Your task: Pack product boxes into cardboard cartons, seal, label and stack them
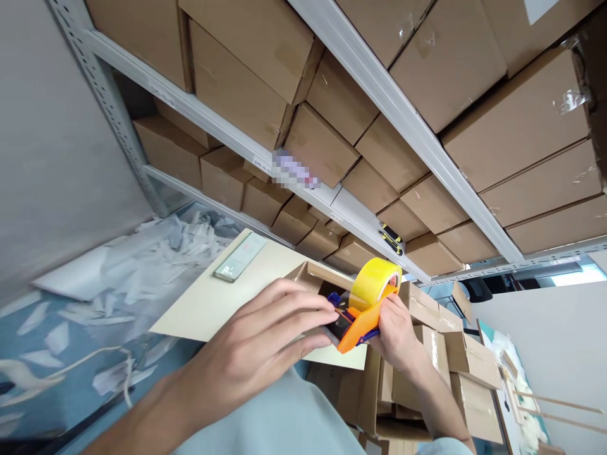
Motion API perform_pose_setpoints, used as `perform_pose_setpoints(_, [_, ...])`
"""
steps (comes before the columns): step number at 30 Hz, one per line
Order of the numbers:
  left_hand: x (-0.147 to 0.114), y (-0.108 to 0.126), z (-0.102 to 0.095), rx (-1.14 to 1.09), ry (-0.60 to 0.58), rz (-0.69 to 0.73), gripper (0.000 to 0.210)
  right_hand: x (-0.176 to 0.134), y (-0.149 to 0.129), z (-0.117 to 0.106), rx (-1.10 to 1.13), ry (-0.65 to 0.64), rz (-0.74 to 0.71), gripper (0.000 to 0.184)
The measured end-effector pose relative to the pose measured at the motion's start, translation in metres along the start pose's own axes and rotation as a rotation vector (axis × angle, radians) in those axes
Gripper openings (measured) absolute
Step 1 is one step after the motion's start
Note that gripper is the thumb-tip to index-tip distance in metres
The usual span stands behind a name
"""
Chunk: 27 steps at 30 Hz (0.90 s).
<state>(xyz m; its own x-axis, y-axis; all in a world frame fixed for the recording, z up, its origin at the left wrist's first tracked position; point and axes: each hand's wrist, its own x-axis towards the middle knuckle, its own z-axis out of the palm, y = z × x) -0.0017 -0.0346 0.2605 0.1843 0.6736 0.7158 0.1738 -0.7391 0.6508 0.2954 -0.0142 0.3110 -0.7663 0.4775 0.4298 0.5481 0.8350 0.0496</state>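
My right hand (396,332) is wrapped round an orange tape dispenser (363,325) with blue parts. A yellow roll of packing tape (372,284) is mounted on it. At the dispenser's front end, the fingers and thumb of my left hand (275,322) close on it from the left; whether they pinch the loose tape end is hidden. Just behind the dispenser, a brown cardboard box (308,275) shows in part on the cream tabletop (208,309). A pale green phone-like slab (240,256) lies on the tabletop, to the left.
Metal shelving (332,215) packed with cardboard boxes (322,142) stands beyond the table. Two yellow-and-black utility knives (391,240) rest on a shelf edge. White scraps (190,237) litter the blue floor (42,366) at left. More cartons (474,395) are stacked at right.
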Motion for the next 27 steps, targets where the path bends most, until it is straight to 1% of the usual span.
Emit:
perform_pose_setpoints(2, [-0.002, 0.000, -0.004, -0.010, -0.008, 0.013, 0.027, -0.001, -0.004, 0.001, 0.010, -0.018, 0.010, 0.022])
perform_pose_setpoints(5, [-0.003, -0.002, -0.014, -0.039, -0.058, 0.011, 0.023, -0.004, -0.012, 0.006, 0.035, -0.058, 0.018, 0.024])
perform_pose_setpoints(8, [-0.002, -0.007, -0.023, -0.057, -0.078, -0.041, 0.025, -0.004, -0.019, 0.013, 0.072, -0.100, 0.041, 0.026])
perform_pose_setpoints(10, [-0.002, -0.013, -0.026, -0.070, -0.094, -0.099, 0.021, -0.001, -0.023, 0.018, 0.086, -0.131, 0.059, 0.026])
perform_pose_setpoints(14, [-0.005, -0.028, -0.027, -0.102, -0.107, -0.149, 0.014, 0.005, -0.027, 0.024, 0.098, -0.198, 0.092, 0.017])
perform_pose_setpoints(17, [-0.013, -0.036, -0.023, -0.107, -0.087, -0.207, 0.017, 0.006, -0.032, 0.030, 0.113, -0.264, 0.133, 0.010])
perform_pose_setpoints(19, [-0.025, -0.040, -0.019, -0.129, -0.080, -0.282, 0.019, 0.005, -0.039, 0.032, 0.146, -0.336, 0.174, 0.007])
perform_pose_setpoints(22, [-0.048, -0.045, -0.011, -0.222, -0.092, -0.449, 0.023, 0.004, -0.050, 0.028, 0.224, -0.519, 0.256, 0.022])
perform_pose_setpoints(25, [-0.069, -0.051, -0.004, -0.331, -0.105, -0.658, 0.030, 0.007, -0.051, 0.012, 0.352, -0.716, 0.367, 0.034])
perform_pose_setpoints(27, [-0.075, -0.061, -0.002, -0.386, -0.103, -0.776, 0.038, 0.013, -0.042, -0.001, 0.442, -0.799, 0.459, 0.036])
